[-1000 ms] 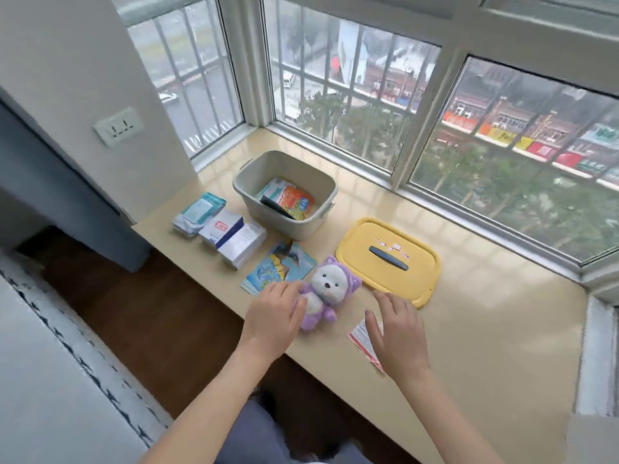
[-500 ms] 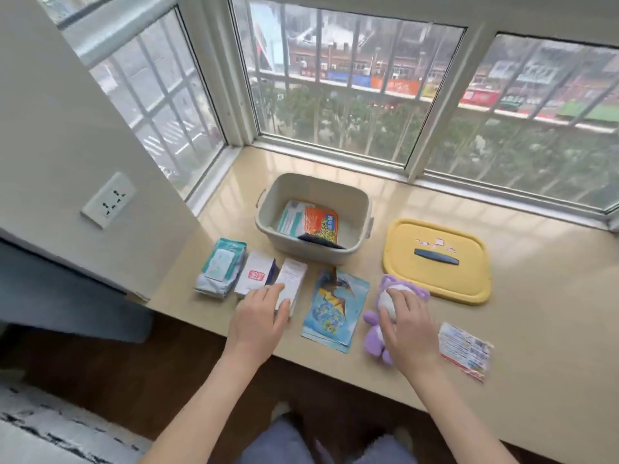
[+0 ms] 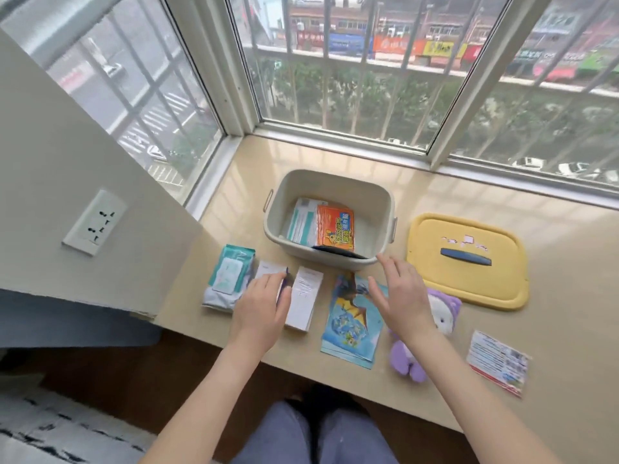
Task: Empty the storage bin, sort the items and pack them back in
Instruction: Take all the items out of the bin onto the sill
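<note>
The grey storage bin [image 3: 375,199] stands on the windowsill with an orange packet [image 3: 336,231] and a white-teal packet [image 3: 303,222] inside. In front lie a wet-wipes pack [image 3: 227,279], a small white box [image 3: 268,269], a taller white box [image 3: 304,299], blue picture packets [image 3: 351,326], a purple plush toy [image 3: 442,313] and a printed card [image 3: 497,361]. My left hand [image 3: 263,311] rests on the small white box, fingers around it. My right hand [image 3: 398,296] hovers open above the blue packets, near the bin's front rim.
The yellow bin lid [image 3: 469,289] lies right of the bin. Windows with bars close off the back and left. A wall with a socket [image 3: 94,222] stands at the left. The sill's front edge drops to the wooden floor by my legs.
My right hand has left the plush toy and moved up-left toward the bin. My left hand stays on the small white box. The camera has tilted closer.
</note>
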### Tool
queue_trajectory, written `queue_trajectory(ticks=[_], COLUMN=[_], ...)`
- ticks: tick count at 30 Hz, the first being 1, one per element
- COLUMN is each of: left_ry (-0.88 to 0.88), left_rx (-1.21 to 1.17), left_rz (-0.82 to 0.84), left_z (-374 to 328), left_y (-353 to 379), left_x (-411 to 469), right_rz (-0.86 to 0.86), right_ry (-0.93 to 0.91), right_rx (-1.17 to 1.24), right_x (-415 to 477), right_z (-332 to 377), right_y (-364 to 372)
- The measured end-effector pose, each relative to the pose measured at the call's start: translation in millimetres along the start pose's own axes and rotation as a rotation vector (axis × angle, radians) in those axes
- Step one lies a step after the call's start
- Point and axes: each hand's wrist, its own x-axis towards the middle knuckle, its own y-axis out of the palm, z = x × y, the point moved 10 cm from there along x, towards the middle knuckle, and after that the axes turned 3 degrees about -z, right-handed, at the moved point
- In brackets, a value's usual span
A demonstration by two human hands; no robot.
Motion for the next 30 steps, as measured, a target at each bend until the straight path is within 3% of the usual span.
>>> queue_trajectory(ticks=[10,19,30], left_ry=[0.026,0.113,0.111], left_rx=[-0.004,-0.019,-0.032], left_rz=[0.070,0.144,0.182], left_z=[20.3,47.2,67.6], left_y=[38.2,98.8,106.8], left_x=[80.6,164.8,204.0], right_rz=[-0.036,0.068,-0.006], right_ry=[-0.058,-0.046,0.031], right_rx=[0.080,0.098,0.152], right_x=[71.5,100.9,128.1], right_z=[-4.6,-19.5,-23.5], right_y=[55.9,137.8,121.6])
